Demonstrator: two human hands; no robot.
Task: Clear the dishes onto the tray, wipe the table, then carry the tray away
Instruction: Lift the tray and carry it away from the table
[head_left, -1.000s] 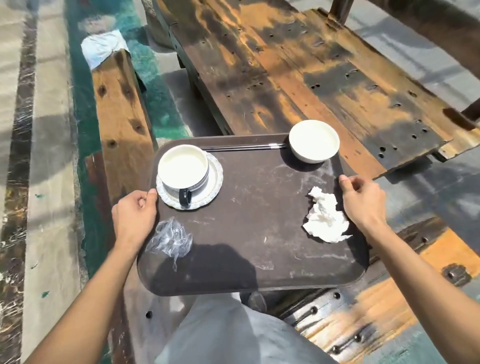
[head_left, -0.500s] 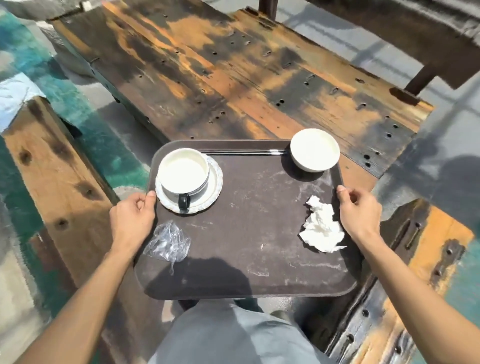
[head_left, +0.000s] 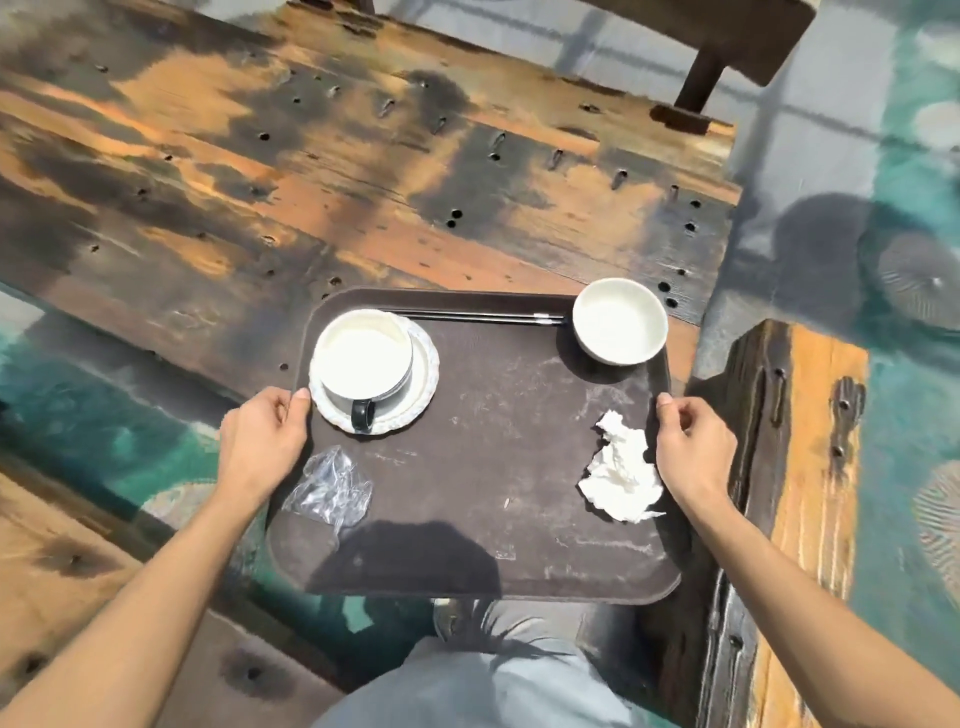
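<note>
A dark brown tray (head_left: 493, 493) is held in the air in front of me. My left hand (head_left: 262, 441) grips its left rim and my right hand (head_left: 693, 449) grips its right rim. On the tray a white cup with a dark handle (head_left: 363, 361) stands on a white saucer (head_left: 423, 379) at the far left. A white bowl (head_left: 619, 319) sits at the far right corner. Dark chopsticks (head_left: 478, 316) lie along the far rim. A crumpled white napkin (head_left: 621, 475) lies near my right hand, and a clear plastic wrapper (head_left: 330, 486) near my left.
The weathered wooden table (head_left: 311, 156) stretches ahead and to the left, its near edge under the tray's far rim. A wooden bench (head_left: 800, 467) stands to the right and another bench (head_left: 62, 571) at the lower left. A dark bench leg (head_left: 701, 83) rises beyond the table. My grey trouser leg (head_left: 493, 686) is below the tray.
The view has swung so the table now fills the area ahead and a bench appears on the right. Both hands keep the same hold on the tray; its load has not shifted.
</note>
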